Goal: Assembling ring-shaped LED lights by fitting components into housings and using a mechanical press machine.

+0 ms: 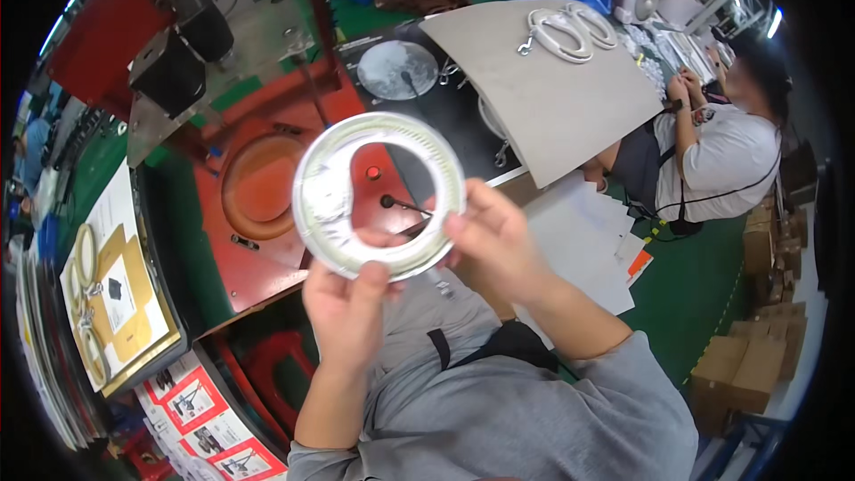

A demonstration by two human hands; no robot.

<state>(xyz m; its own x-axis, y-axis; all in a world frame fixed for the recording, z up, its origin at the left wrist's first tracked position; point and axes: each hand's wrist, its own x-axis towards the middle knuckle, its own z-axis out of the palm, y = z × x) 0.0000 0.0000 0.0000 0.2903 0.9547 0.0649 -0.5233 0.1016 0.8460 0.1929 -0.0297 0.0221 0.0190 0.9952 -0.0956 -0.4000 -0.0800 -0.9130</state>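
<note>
I hold a white, ring-shaped clear plastic piece [322, 194] up in front of me, with a shiny surface and a pale band round its rim. My left hand [347, 310] pinches its lower edge, thumb on the near face. At its right edge, my right hand [495, 239] grips the rim between thumb and fingers. The ring is raised and tilted, and through its opening I see part of the red machine base [294, 260] behind it. That base bears a round, brownish-orange recessed mould [264, 187], to the left of the ring.
A red press head with black cylinders [183, 53] rises at upper left. Beyond the ring lie a round clear disc [397, 69] and a grey board [543, 98] bearing white coiled cords [563, 34]. Coils [86, 254] rest on cards at left. A seated person [720, 160] works at right.
</note>
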